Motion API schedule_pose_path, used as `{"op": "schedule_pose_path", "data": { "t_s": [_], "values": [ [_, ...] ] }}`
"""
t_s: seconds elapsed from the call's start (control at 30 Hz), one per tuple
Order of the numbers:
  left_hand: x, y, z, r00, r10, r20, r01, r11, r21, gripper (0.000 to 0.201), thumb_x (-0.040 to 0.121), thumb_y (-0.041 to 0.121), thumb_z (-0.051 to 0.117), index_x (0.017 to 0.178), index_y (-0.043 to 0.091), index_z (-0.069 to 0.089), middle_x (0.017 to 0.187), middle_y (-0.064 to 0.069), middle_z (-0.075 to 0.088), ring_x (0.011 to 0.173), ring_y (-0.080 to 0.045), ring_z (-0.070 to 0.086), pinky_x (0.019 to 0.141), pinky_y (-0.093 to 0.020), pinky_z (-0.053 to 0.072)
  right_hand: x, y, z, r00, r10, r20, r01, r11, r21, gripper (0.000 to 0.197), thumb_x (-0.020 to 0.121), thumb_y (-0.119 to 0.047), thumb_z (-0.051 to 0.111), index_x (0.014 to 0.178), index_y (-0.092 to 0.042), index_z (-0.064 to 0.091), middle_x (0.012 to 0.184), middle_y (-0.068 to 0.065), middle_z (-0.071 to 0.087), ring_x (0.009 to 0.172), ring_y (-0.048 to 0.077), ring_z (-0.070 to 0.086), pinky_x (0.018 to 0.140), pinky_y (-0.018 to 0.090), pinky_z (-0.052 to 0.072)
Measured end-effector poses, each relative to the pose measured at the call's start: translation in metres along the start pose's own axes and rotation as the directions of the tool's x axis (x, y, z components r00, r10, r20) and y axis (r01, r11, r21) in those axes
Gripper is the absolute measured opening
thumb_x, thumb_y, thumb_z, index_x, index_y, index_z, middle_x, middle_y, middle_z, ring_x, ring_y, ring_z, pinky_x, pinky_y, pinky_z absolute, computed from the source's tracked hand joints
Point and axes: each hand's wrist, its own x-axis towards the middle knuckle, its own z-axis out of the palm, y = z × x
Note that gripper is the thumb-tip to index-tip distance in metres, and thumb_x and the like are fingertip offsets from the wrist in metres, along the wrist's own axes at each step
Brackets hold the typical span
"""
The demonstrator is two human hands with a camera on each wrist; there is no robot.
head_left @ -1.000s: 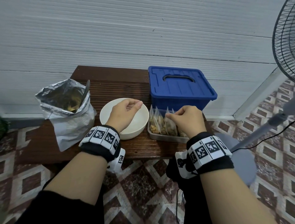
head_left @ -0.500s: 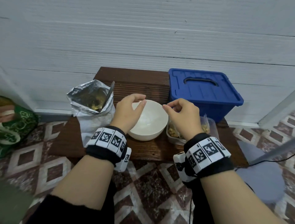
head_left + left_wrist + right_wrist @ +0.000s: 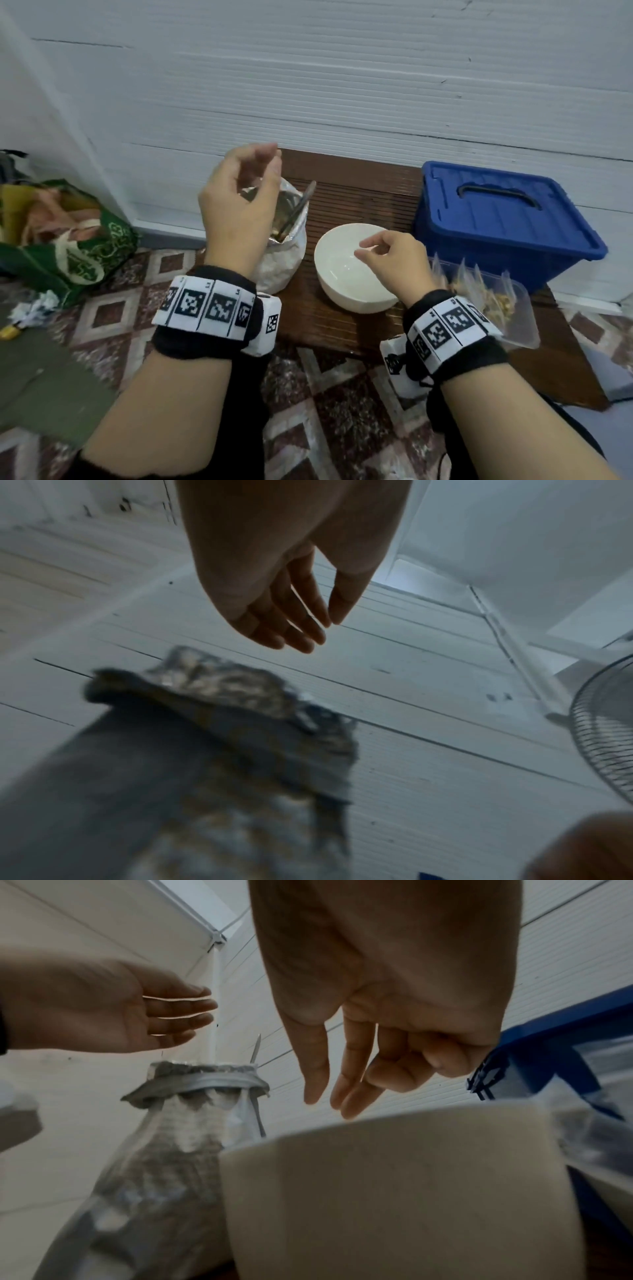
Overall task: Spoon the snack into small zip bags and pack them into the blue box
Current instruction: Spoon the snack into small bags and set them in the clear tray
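The foil snack bag (image 3: 286,253) stands open at the left end of the low wooden table (image 3: 356,202), close to its left edge, with a metal spoon (image 3: 298,209) leaning out of its mouth toward the wall. The left hand (image 3: 239,202) hovers just above the bag's opening, fingers loosely extended and holding nothing; it hides much of the bag's rim and contents. Air shows between fingertips and foil in the left wrist view, where the bag is badly blurred. Just right of the bag sits a white bowl (image 3: 349,291); the right hand (image 3: 394,263) hangs over its near side, fingers slack, empty. A clear tray (image 3: 520,322) of filled zip bags (image 3: 493,298) overhangs the table's front edge, partly behind the right wrist. The blue box (image 3: 507,226), lid on, fills the right rear corner against the wall.
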Motion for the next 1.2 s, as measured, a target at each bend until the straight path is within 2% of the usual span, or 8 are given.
{"op": "schedule_pose_path", "data": {
  "t_s": [0.1, 0.2, 0.37, 0.63, 0.87, 1.0, 1.13, 1.2],
  "values": [
    [0.012, -0.019, -0.015, 0.994, -0.044, -0.103, 0.055, 0.992, 0.109, 0.014, 0.091, 0.021, 0.064, 0.098, 0.033, 0.064, 0.101, 0.018, 0.066, 0.096, 0.003, 0.061, 0.09, -0.023, 0.05, 0.002, 0.005, 0.005, 0.996, 0.004, 0.085, 0.012, 0.983, -0.185, 0.027, 0.085, -0.034, 0.068, 0.109, -0.023, 0.066, 0.097, -0.008, 0.062, 0.098, 0.013, 0.056, 0.091, 0.031, 0.044],
    [0.014, -0.038, -0.022, 0.98, -0.156, -0.127, 0.173, 0.975, 0.139, 0.016, 0.09, 0.023, 0.065, 0.104, 0.031, 0.064, 0.109, 0.012, 0.065, 0.105, -0.003, 0.06, 0.095, -0.026, 0.049, 0.005, 0.01, 0.01, 0.991, -0.002, 0.133, 0.046, 0.943, -0.33, 0.036, 0.082, -0.038, 0.07, 0.115, -0.026, 0.064, 0.111, -0.006, 0.064, 0.107, 0.014, 0.055, 0.095, 0.031, 0.042],
    [0.01, -0.053, -0.02, 0.959, -0.251, -0.129, 0.268, 0.953, 0.14, 0.022, 0.092, 0.022, 0.064, 0.113, 0.023, 0.065, 0.104, 0.018, 0.061, 0.089, 0.01, 0.054, 0.077, -0.004, 0.045, 0.004, 0.012, 0.015, 0.98, 0.028, 0.196, 0.076, 0.863, -0.499, 0.055, 0.078, -0.042, 0.073, 0.129, -0.032, 0.055, 0.133, -0.001, 0.055, 0.128, 0.023, 0.039, 0.106, 0.037, 0.03],
    [0.008, -0.058, -0.016, 0.958, -0.235, -0.162, 0.26, 0.953, 0.154, 0.022, 0.092, 0.019, 0.064, 0.113, 0.024, 0.063, 0.099, 0.026, 0.057, 0.092, 0.015, 0.052, 0.079, -0.004, 0.043, 0.018, 0.017, 0.024, 0.961, 0.071, 0.266, 0.121, 0.759, -0.64, 0.063, 0.078, -0.043, 0.072, 0.135, -0.037, 0.047, 0.13, -0.003, 0.057, 0.128, 0.025, 0.038, 0.109, 0.039, 0.026],
    [0.008, -0.059, -0.016, 0.961, -0.224, -0.161, 0.25, 0.954, 0.165, 0.02, 0.092, 0.018, 0.063, 0.111, 0.026, 0.063, 0.099, 0.025, 0.058, 0.092, 0.012, 0.054, 0.078, -0.003, 0.042, 0.021, 0.016, 0.023, 0.987, -0.007, 0.162, 0.1, 0.811, -0.577, 0.018, 0.086, -0.04, 0.065, 0.099, -0.027, 0.067, 0.108, -0.001, 0.067, 0.11, 0.024, 0.054, 0.096, 0.037, 0.031],
    [0.006, -0.056, -0.016, 0.966, -0.203, -0.161, 0.234, 0.951, 0.202, 0.023, 0.092, 0.019, 0.063, 0.115, 0.021, 0.062, 0.102, 0.023, 0.058, 0.092, 0.011, 0.054, 0.077, -0.002, 0.041, 0.019, 0.008, 0.013, 0.994, -0.07, 0.079, 0.1, 0.863, -0.496, 0.016, 0.092, -0.036, 0.056, 0.093, -0.024, 0.066, 0.1, -0.002, 0.067, 0.104, 0.023, 0.055, 0.093, 0.037, 0.027],
    [0.003, -0.051, -0.013, 0.98, -0.138, -0.145, 0.176, 0.937, 0.302, 0.026, 0.092, 0.026, 0.062, 0.118, 0.024, 0.06, 0.112, 0.017, 0.054, 0.11, -0.004, 0.053, 0.101, -0.029, 0.045, 0.017, -0.001, 0.0, 0.994, -0.104, -0.011, 0.101, 0.978, -0.185, 0.019, 0.094, -0.038, 0.053, 0.091, -0.024, 0.065, 0.09, -0.006, 0.067, 0.095, 0.017, 0.058, 0.093, 0.036, 0.039],
    [0.001, -0.045, -0.01, 0.998, -0.019, -0.068, 0.044, 0.919, 0.392, 0.028, 0.091, 0.033, 0.061, 0.118, 0.026, 0.06, 0.114, 0.018, 0.053, 0.116, -0.008, 0.05, 0.106, -0.041, 0.04, 0.015, -0.005, -0.006, 0.994, -0.105, -0.025, 0.107, 0.989, 0.099, 0.017, 0.094, -0.036, 0.055, 0.088, -0.023, 0.065, 0.081, -0.007, 0.068, 0.086, 0.01, 0.06, 0.079, 0.031, 0.046]
  ]
}}
